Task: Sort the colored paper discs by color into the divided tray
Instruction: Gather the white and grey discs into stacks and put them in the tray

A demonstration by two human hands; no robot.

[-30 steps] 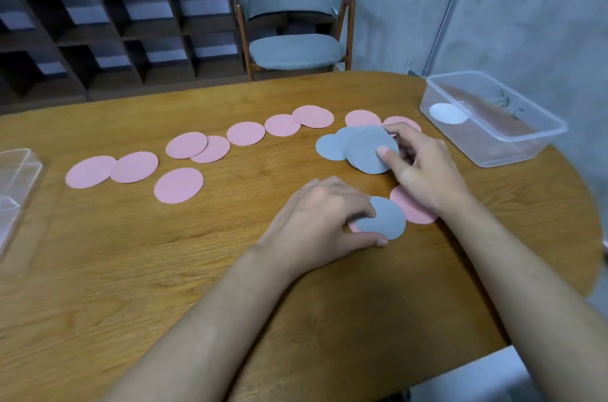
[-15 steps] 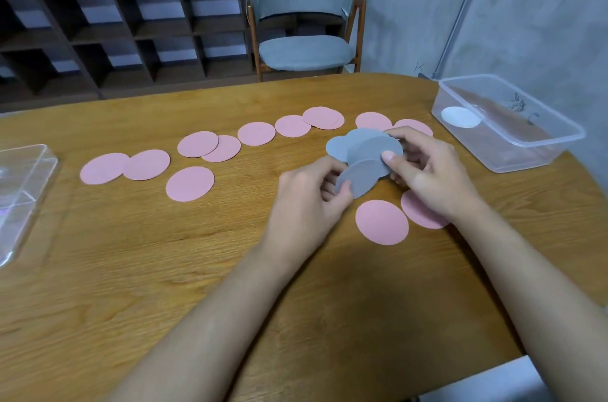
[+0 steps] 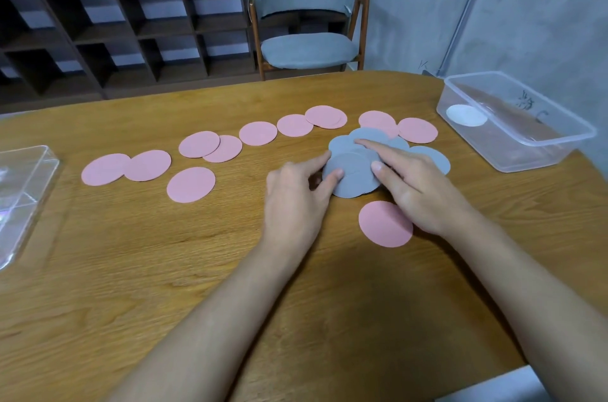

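Observation:
Several grey discs (image 3: 357,171) lie overlapped in a loose pile at the table's middle right. My left hand (image 3: 296,197) touches the pile's left edge with forefinger and thumb, fingers fairly straight. My right hand (image 3: 418,194) presses on the pile from the right, its forefinger stretched flat across the top and its thumb on the near discs. Several pink discs (image 3: 256,133) run in a row from the far left to behind the pile. One more pink disc (image 3: 383,225) lies just under my right wrist. A clear divided tray (image 3: 23,191) sits at the left edge.
A clear plastic tub (image 3: 526,151) stands at the table's right end with one white disc (image 3: 466,115) inside. The wooden table (image 3: 164,270) is round-ended. A grey chair (image 3: 306,46) and dark shelves stand behind it.
My left hand lifted a grey disc off a pink one, carried it up and laid it on the grey pile. The right hand stayed on the pile. The camera moved closer.

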